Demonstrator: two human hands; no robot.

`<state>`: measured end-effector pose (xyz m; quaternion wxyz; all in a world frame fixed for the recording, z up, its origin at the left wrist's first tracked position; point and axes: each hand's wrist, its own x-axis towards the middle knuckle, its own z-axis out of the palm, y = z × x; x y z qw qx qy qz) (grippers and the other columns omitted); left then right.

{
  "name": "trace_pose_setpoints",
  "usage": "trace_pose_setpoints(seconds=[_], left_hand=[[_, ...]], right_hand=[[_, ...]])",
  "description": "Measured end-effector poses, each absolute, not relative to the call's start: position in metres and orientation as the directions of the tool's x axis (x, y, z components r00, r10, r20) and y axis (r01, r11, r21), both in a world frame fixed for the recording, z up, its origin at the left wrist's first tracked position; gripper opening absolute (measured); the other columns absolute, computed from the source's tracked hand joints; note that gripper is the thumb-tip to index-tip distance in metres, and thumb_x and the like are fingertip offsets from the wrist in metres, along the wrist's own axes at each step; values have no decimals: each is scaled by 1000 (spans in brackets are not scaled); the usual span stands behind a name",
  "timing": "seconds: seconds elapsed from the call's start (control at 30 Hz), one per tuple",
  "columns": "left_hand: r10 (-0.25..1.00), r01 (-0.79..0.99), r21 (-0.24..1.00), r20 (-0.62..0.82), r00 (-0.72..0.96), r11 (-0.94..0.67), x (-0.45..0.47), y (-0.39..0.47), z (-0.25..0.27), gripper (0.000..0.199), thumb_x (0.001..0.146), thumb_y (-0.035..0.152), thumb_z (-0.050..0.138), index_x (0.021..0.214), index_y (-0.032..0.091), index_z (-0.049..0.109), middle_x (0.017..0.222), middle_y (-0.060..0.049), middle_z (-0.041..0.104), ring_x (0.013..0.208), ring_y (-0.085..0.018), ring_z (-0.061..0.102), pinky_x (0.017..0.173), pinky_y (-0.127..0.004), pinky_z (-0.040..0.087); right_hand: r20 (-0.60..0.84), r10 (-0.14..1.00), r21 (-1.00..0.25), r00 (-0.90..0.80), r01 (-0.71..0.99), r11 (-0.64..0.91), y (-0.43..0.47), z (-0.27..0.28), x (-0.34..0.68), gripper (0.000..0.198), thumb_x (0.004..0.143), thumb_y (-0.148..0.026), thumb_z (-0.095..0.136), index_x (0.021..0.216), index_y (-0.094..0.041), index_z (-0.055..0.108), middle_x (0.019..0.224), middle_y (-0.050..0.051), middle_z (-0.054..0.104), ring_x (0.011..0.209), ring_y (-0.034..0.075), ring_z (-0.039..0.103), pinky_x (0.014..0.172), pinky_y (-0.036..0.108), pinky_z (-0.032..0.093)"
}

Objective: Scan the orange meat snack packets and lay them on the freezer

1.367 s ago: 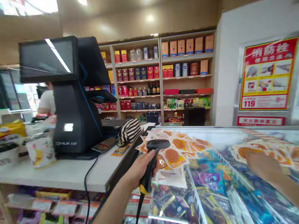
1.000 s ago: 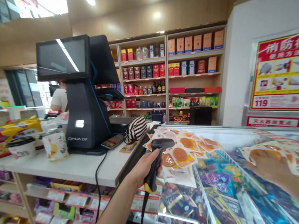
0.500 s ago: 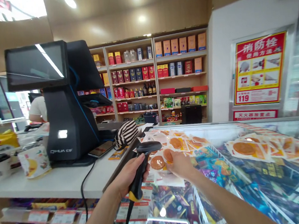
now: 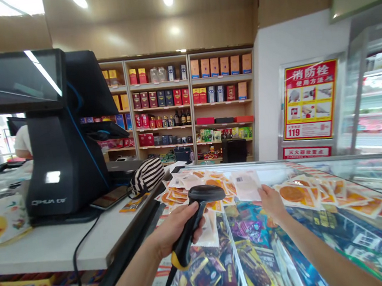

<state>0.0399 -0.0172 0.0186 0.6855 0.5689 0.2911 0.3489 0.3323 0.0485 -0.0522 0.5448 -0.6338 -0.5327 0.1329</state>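
Gripping a black-and-yellow barcode scanner [image 4: 189, 220], my left hand [image 4: 172, 229] has its fingers wrapped around the handle and its thumb laid along it. A black cable trails from the yellow-trimmed base toward the near edge of the glass-topped freezer [image 4: 302, 163]. My right hand [image 4: 274, 204] pinches the lower right corner of a white-backed packet [image 4: 246, 186] between thumb and fingers; the print on that back is too small to read. The packet is near the freezer's far edge, between two piles, apart from the scanner's head.

The left pile of flat packets [image 4: 174, 195], showing orange-brown rounds, lies by the freezer's far left corner, partly behind the scanner. The right pile of similar packets [image 4: 293, 193] fans out toward the freezer's right side. Colourful bags [image 4: 250, 230] show under the glass.

On the desk [image 4: 52, 248] to my left, a black checkout terminal lettered "QIHUA" [image 4: 58, 152] stands well in from the near edge. By the desk's right edge are a black-and-white striped pouch [image 4: 148, 177], a phone [image 4: 110, 198] and a small orange sachet [image 4: 134, 203]. The red-and-yellow wall poster [image 4: 310, 101] reads 消防栓 使用方法 and "119"; the red sign [image 4: 307, 151] below it begins 灭火器.
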Motion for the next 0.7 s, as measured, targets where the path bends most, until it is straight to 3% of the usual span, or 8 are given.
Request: trace_pose_setpoints(seconds=[0.33,0.5,0.7], left_hand=[[734,-127,988,20,679,90,62,-14,18,33,70,45,47,76,13,49,60,1,48,42,-5,42,40,-18,28],[750,-106,990,-2,661,97,60,-15,19,33,70,46,48,77,14,49,61,0,49,42,-5,42,40,-18,29],[818,-98,991,-17,575,89,49,-15,24,30,69,44,50,72,14,46,61,1,49,43,-6,43,41,-18,31]], right_hand=[[422,786,-869,451,449,209,52,-60,342,29,71,-32,30,83,-17,51,75,5,61,62,16,57,51,28,49],[470,734,-820,490,549,158,52,-61,349,35,73,-31,27,88,-15,54,76,6,63,66,18,58,55,29,48],[590,565,-680,577,733,-38,39,-38,378,45,76,-28,25,107,-9,51,82,14,63,78,26,56,70,39,41]])
